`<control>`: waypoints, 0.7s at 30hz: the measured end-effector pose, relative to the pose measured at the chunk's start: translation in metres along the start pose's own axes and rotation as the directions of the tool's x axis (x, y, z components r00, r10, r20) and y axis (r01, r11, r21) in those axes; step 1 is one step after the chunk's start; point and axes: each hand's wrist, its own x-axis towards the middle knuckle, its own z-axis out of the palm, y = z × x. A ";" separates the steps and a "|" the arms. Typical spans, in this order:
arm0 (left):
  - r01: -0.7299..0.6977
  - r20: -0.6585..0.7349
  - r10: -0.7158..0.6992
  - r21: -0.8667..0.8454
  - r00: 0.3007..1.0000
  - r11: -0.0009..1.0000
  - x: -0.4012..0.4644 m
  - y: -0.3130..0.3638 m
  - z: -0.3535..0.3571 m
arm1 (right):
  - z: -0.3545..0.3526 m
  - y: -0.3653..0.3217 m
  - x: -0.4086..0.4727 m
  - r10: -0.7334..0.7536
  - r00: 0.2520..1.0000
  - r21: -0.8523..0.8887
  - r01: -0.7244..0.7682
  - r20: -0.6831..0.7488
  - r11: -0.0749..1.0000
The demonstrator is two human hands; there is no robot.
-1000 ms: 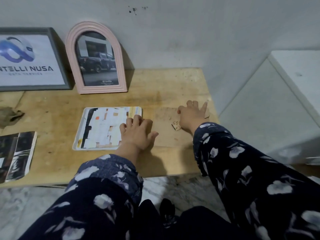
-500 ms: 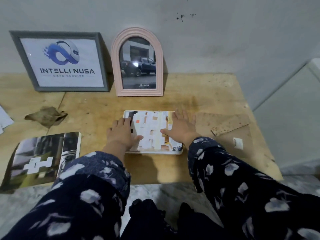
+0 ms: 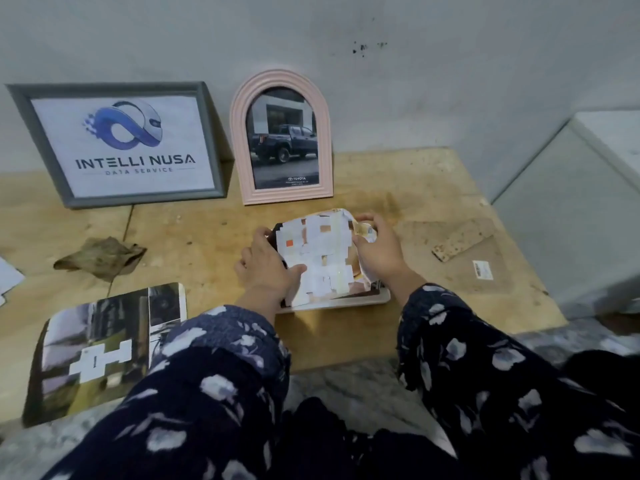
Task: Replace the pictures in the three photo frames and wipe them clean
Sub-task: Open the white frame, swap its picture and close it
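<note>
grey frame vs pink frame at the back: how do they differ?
The grey frame is rectangular and landscape; the pink frame is arched and portrait. The grey frame is wider. The grey frame shows an "INTELLI NUSA" logo on white; the pink frame shows a dark pickup truck photo. Both stand upright at the wall on the wooden board, untouched by either hand.

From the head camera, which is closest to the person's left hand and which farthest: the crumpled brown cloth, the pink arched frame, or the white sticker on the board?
Measured from the left hand:
1. Pink arched frame, straight behind it, leaning on the wall.
2. Crumpled brown cloth, out to the left on the table; farther than the frame, though not by much.
3. White sticker, far right, beyond the right hand.
</note>
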 end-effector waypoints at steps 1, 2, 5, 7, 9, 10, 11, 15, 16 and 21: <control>-0.001 -0.038 0.000 -0.048 0.999 0.999 0.001 0.002 -0.001 | -0.003 -0.006 0.001 0.021 1.000 0.022 -0.020 -0.013 1.000; 0.001 -0.075 -0.011 -0.119 0.997 0.993 0.000 0.002 -0.005 | -0.005 -0.013 0.001 0.015 1.000 0.017 -0.015 -0.020 1.000; 0.001 -0.098 -0.047 -0.424 0.994 0.906 -0.002 0.003 -0.024 | 0.001 -0.034 0.005 -0.074 0.996 -0.041 0.072 -0.056 0.997; -0.041 -0.156 -0.034 -0.449 0.987 0.893 -0.003 -0.003 -0.039 | 0.013 -0.046 0.008 -0.136 0.990 -0.093 0.132 -0.039 0.987; -0.061 -0.244 -0.038 -0.387 0.969 0.920 -0.006 -0.020 -0.054 | 0.032 -0.061 0.009 -0.200 0.980 -0.134 0.201 0.019 0.971; -0.048 -0.268 -0.058 -0.375 0.962 0.926 -0.008 -0.029 -0.061 | 0.042 -0.068 0.008 -0.224 0.973 -0.152 0.230 0.050 0.961; -0.022 -0.287 -0.092 -0.370 0.953 0.929 -0.012 -0.043 -0.070 | 0.056 -0.076 0.003 -0.252 0.963 -0.174 0.265 0.095 0.948; 0.070 -0.361 -0.200 -0.344 0.911 0.936 -0.023 -0.096 -0.111 | 0.109 -0.109 -0.016 -0.364 0.886 -0.245 0.436 0.288 0.866; 0.088 -0.378 -0.223 -0.344 0.899 0.935 -0.024 -0.110 -0.121 | 0.124 -0.117 -0.019 -0.394 0.855 -0.272 0.489 0.337 0.829; 0.184 -0.444 -0.331 -0.341 0.833 0.922 -0.034 -0.198 -0.178 | 0.223 -0.160 -0.044 -0.428 0.717 -0.359 0.666 0.550 0.654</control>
